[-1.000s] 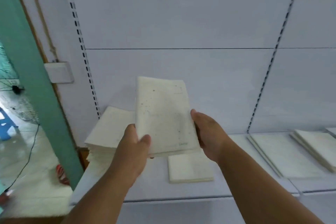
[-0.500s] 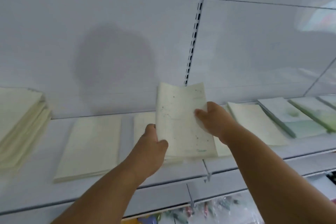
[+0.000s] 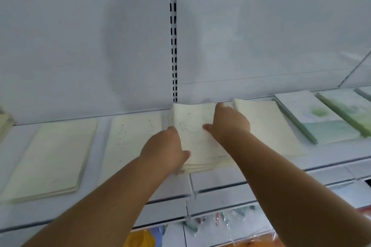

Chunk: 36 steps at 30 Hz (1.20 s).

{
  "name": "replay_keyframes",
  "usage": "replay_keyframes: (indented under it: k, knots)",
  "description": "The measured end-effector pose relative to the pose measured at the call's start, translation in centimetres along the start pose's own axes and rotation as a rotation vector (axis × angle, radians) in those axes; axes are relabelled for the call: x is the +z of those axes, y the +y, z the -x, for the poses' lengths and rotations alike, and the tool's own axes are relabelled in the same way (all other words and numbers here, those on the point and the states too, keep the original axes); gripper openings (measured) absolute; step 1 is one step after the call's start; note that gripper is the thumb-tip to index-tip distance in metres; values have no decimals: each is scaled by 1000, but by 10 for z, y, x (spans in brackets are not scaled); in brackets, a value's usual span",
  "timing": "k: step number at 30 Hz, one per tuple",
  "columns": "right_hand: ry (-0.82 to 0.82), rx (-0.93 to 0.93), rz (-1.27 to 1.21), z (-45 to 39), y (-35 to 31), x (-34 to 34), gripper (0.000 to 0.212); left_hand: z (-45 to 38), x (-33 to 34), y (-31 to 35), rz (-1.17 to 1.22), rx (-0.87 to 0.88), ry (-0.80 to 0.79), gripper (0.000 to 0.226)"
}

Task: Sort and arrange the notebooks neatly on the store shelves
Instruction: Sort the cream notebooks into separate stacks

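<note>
A cream notebook (image 3: 197, 136) with faint speckles lies on top of a small stack on the white shelf (image 3: 220, 176), just below the slotted upright. My left hand (image 3: 166, 150) grips its near left edge, thumb on the cover. My right hand (image 3: 228, 124) holds its far right edge, fingers curled over the top. Flat on the shelf lie more cream notebooks: one to the left (image 3: 130, 142), a stack at far left (image 3: 52, 160), and one to the right (image 3: 275, 132).
Pale green notebooks (image 3: 321, 120) (image 3: 349, 110) lie further right on the shelf. The slotted upright (image 3: 173, 36) runs up the white back panel. Below the shelf edge, plastic-wrapped goods (image 3: 220, 224) sit on a lower level. Another stack's corner (image 3: 5, 122) shows at far left.
The view swung right along the shelf. Both hands carried the notebook from in front of me down onto the stack below the upright, keeping their hold.
</note>
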State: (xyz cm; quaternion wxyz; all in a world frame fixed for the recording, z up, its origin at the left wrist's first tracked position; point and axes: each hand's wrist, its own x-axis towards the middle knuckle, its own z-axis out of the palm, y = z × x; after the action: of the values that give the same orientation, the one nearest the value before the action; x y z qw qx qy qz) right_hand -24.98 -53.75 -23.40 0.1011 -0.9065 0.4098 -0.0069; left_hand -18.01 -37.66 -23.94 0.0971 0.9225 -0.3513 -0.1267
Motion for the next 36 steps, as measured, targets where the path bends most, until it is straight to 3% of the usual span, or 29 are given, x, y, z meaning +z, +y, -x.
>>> replay_keyframes:
  k: [4,9,11,15,17,22,26,33,36]
  knots:
    - [-16,-182,-187,20,-43,8,38,17,-30,-27,137,-32,154,34]
    - [-41,-391,-504,50,-154,-9,37,68,-79,-117,246,-180,357,15]
    - [-128,-471,-615,65,-208,-11,42,94,-101,-167,262,-241,473,10]
    - [-458,-567,-762,96,-318,6,50,143,-146,-267,241,-328,688,8]
    - [-448,-577,-765,112,-370,15,54,164,-166,-311,233,-344,747,9]
    - [-141,-504,-441,144,-484,15,77,197,-202,-404,233,-323,773,10]
    - [-155,-405,-201,149,-524,34,77,203,-215,-449,231,-288,706,12]
    - [-332,-268,-423,138,-519,40,51,199,-221,-483,209,-145,706,10]
    - [-244,-240,-588,148,-514,37,33,197,-221,-489,148,-115,693,8]
